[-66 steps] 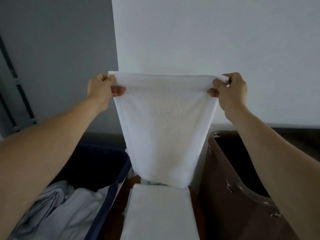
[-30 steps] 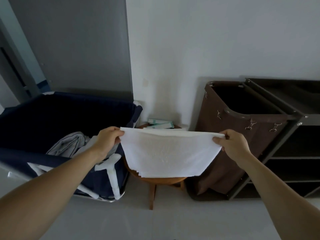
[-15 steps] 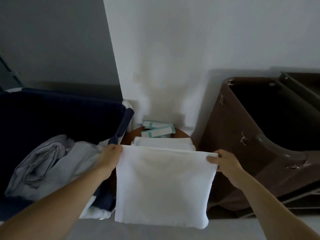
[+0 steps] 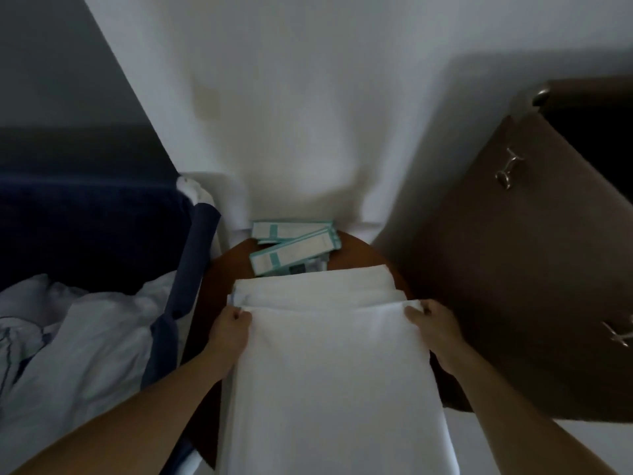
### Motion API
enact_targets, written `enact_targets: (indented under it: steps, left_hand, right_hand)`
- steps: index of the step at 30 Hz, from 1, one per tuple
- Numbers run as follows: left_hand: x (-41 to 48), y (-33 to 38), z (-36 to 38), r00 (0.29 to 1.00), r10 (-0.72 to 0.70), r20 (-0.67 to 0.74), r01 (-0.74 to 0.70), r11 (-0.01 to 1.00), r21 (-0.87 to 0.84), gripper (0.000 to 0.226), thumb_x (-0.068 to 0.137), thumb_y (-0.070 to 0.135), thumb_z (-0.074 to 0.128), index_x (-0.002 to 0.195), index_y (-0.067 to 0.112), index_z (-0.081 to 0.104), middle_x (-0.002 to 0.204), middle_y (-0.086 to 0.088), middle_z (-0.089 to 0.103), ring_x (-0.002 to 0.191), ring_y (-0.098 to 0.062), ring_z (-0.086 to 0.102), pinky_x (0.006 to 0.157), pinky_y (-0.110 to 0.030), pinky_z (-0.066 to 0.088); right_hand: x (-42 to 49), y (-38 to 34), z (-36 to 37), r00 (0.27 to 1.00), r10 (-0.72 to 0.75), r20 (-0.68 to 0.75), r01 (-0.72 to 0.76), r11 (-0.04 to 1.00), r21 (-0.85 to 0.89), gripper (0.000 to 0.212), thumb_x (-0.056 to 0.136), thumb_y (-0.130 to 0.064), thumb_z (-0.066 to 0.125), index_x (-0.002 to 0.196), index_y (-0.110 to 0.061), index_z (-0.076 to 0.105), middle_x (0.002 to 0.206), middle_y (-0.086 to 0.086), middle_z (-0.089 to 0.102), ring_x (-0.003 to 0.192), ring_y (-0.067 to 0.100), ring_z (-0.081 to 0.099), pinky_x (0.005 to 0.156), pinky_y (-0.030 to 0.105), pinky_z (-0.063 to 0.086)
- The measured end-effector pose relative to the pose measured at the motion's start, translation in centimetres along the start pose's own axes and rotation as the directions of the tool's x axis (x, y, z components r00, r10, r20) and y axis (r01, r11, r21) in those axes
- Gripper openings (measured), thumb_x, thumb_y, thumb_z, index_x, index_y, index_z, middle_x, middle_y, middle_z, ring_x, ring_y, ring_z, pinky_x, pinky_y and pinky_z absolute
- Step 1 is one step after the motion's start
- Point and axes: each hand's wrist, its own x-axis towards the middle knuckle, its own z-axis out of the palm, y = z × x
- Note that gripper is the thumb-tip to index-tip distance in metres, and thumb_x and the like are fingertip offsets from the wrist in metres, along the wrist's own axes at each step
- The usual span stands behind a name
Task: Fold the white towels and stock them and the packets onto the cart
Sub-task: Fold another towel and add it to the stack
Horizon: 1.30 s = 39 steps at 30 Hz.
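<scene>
- White terry filled the middle of the view: a towel point(image 4: 329, 389) lay with its far edge across the stack of folded towels point(image 4: 315, 286) on the round wooden desk point(image 4: 363, 258), while its near end hung off the front of the desk toward the person.
- The left hand point(image 4: 229, 332) pinched the towel's far left corner and the right hand point(image 4: 433, 325) its far right corner, so each grip was closed on cloth.
- Teal-and-white packets point(image 4: 294, 250) lay at the back of the desk, just behind the stack; nothing appeared to be stocked on the cart yet.
- A navy hamper point(image 4: 85, 217) of crumpled linen point(image 4: 85, 337) stood to the left, and the brown cart bag point(image 4: 513, 269) to the right.
- The step in hand looked like the last fold, made on top of the stack.
- Doing it well would mean keeping both corners level, squaring the far edge with the towels beneath, and bringing the hanging end over so the edges met.
- A lopsided pull would likely skew the fold, and a forward shove could slide the stack into the packets.
</scene>
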Motion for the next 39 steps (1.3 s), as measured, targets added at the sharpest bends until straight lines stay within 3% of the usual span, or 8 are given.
enact_targets:
  steps: [10,15,20,29,32,34,36,39]
  left_hand:
    - [1.2,-1.6,1.7,0.997,0.058,-0.052,-0.059,0.998,-0.023,0.016,0.103,0.016,0.045,0.108,0.003,0.052,0.091,-0.010,0.053,0.085,-0.026,0.052,0.069,-0.032,0.038]
    - [-0.4,1.3,1.1,0.969,0.182,-0.167,-0.206,0.968,-0.143,0.008,0.104,0.019,0.043,0.109,0.014,0.048,0.092,0.006,0.052,0.080,-0.006,0.049,0.064,-0.022,0.037]
    - [2.0,0.5,1.2,0.984,0.124,-0.124,-0.123,0.992,0.020,0.020,0.104,0.018,0.045,0.114,0.003,0.052,0.088,-0.001,0.050,0.079,-0.014,0.049,0.067,-0.024,0.039]
    - [3.6,-1.3,1.6,0.978,0.181,-0.100,-0.137,0.930,0.340,0.071,0.090,0.024,0.067,0.151,0.018,0.031,0.147,-0.015,0.033,0.132,-0.036,0.040,0.107,-0.049,0.041]
    - [1.5,-2.4,1.6,0.852,0.512,0.113,-0.392,0.480,0.785,0.079,0.093,0.039,0.055,0.157,0.019,0.015,0.163,-0.012,0.011,0.150,-0.034,0.010,0.119,-0.054,0.020]
    - [-0.4,-3.0,2.8,0.714,0.619,0.326,-0.559,0.224,0.799,0.072,0.096,0.045,0.040,0.157,0.016,0.017,0.165,-0.011,0.008,0.152,-0.031,0.004,0.119,-0.056,0.017]
    - [-1.6,-4.5,4.8,0.689,0.584,0.428,-0.626,0.183,0.758,0.070,0.098,0.054,0.024,0.157,0.018,0.015,0.165,-0.008,0.004,0.152,-0.027,0.001,0.121,-0.053,0.012]
    - [-1.3,-6.6,6.3,0.802,0.487,0.346,-0.532,0.318,0.785,0.077,0.092,0.068,0.002,0.157,0.027,-0.001,0.163,-0.001,-0.016,0.151,-0.024,-0.015,0.122,-0.050,0.001]
  right_hand:
    - [2.4,1.8,1.5,0.996,0.054,-0.077,-0.056,0.998,-0.020,0.017,0.097,-0.026,0.061,0.113,-0.021,0.059,0.108,0.001,0.063,0.096,0.022,0.062,0.090,0.048,0.053]
    - [3.5,-0.1,0.6,0.991,-0.043,-0.128,0.054,0.995,0.088,0.013,0.096,-0.027,0.063,0.109,-0.023,0.062,0.100,-0.004,0.065,0.094,0.021,0.063,0.087,0.044,0.054]
    - [5.1,0.4,2.1,0.997,0.026,-0.075,-0.020,0.997,0.076,0.016,0.096,-0.030,0.062,0.111,-0.024,0.060,0.112,0.003,0.065,0.101,0.026,0.063,0.093,0.051,0.053]
    - [4.6,3.3,3.2,0.999,-0.036,-0.017,0.032,0.986,-0.162,0.072,0.090,-0.038,0.070,0.150,-0.019,0.036,0.146,0.010,0.049,0.127,0.033,0.051,0.105,0.051,0.045]
    - [3.0,3.8,3.1,0.961,-0.270,-0.065,0.183,0.791,-0.584,0.085,0.093,-0.046,0.060,0.158,-0.017,0.015,0.164,0.011,0.019,0.148,0.034,0.024,0.114,0.051,0.033]
    - [1.3,4.2,3.6,0.851,-0.526,0.020,0.337,0.516,-0.788,0.077,0.097,-0.051,0.046,0.159,-0.017,0.014,0.166,0.012,0.012,0.152,0.034,0.013,0.115,0.054,0.028]
    - [0.0,4.9,4.6,0.779,-0.602,0.173,0.454,0.352,-0.819,0.075,0.097,-0.059,0.029,0.159,-0.020,0.014,0.166,0.012,0.009,0.153,0.035,0.009,0.117,0.055,0.022]
    - [0.5,7.1,5.6,0.802,-0.511,0.308,0.489,0.267,-0.830,0.077,0.095,-0.068,0.007,0.159,-0.027,0.001,0.167,0.005,-0.006,0.154,0.028,-0.008,0.122,0.055,0.008]
